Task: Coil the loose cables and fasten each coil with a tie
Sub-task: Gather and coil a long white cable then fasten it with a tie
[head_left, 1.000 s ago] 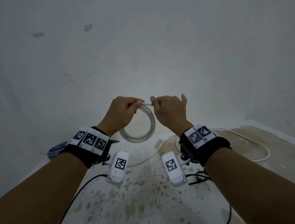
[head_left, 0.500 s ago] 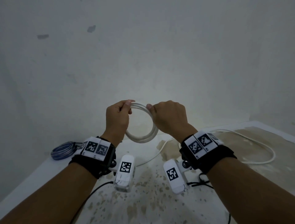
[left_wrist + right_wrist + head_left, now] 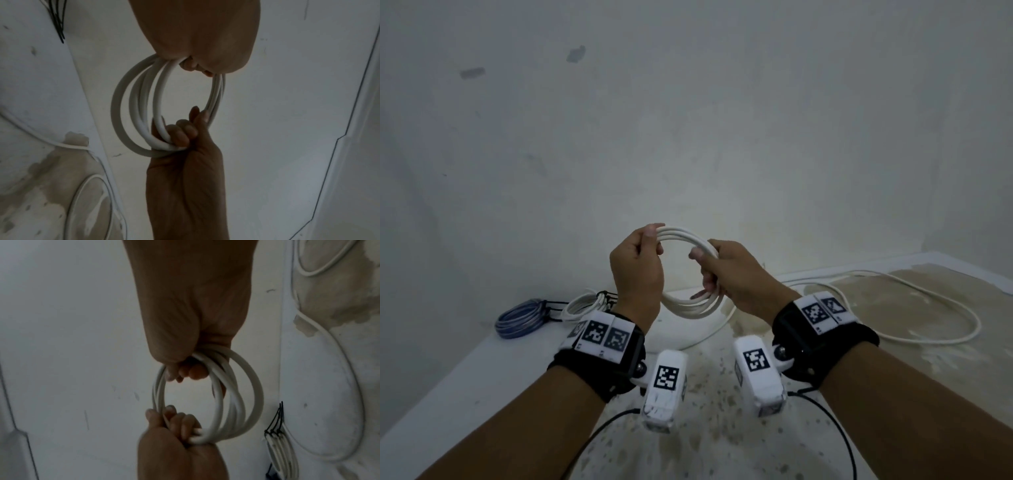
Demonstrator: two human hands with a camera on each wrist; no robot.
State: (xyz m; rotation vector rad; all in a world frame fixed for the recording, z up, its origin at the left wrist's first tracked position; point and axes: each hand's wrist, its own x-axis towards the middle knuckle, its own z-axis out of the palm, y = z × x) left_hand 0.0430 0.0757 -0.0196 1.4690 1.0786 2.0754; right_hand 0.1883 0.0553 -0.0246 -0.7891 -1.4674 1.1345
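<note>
White coil [image 3: 690, 270]: parts of its loops hidden inside left hand [image 3: 635, 274] at 9 o'clock and right hand [image 3: 736, 277] at 3. Tied white bundle [image 3: 585, 305] partly behind left wrist, tie type too small to tell. Loose cable [image 3: 945, 308] end hidden behind right forearm. Both forearms cut off at 6 o'clock edge.

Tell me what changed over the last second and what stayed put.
The right hand shifted from pinching the top of the round white cable coil to gripping its right side; the left hand still grips the left. The blue coil and tied white bundle stayed put.
</note>
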